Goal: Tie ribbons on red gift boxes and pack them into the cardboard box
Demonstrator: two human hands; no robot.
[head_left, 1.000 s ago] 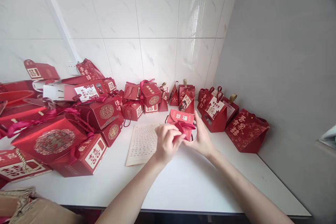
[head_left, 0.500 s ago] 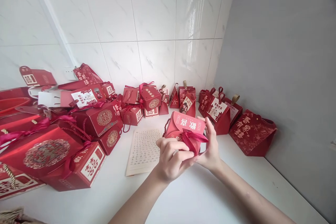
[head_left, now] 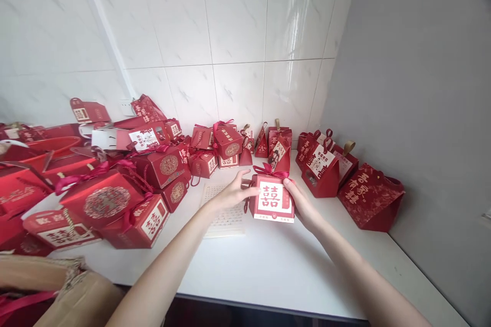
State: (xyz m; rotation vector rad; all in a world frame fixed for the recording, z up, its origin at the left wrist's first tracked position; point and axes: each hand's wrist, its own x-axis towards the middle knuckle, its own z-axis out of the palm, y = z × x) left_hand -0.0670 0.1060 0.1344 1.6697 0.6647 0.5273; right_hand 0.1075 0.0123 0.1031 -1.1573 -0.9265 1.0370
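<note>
A small red gift box (head_left: 271, 199) with a white label and a red ribbon bow on top stands upright on the white table (head_left: 268, 265). My left hand (head_left: 232, 193) grips its left side, fingers curled round the edge. My right hand (head_left: 302, 202) clasps its right side. The box faces me, its label toward the camera. A sheet of printed paper (head_left: 224, 212) lies under my left hand, partly hidden by it.
Many red gift boxes are piled at the left (head_left: 111, 199) and lined along the tiled wall (head_left: 226, 143). More red bags stand at the right, the largest (head_left: 370, 202) against the grey wall. A cardboard box (head_left: 57, 291) sits at the bottom left.
The box was held up tilted, with my left hand at its ribbon. It has been turned upright and now stands on the table, held by both sides.
</note>
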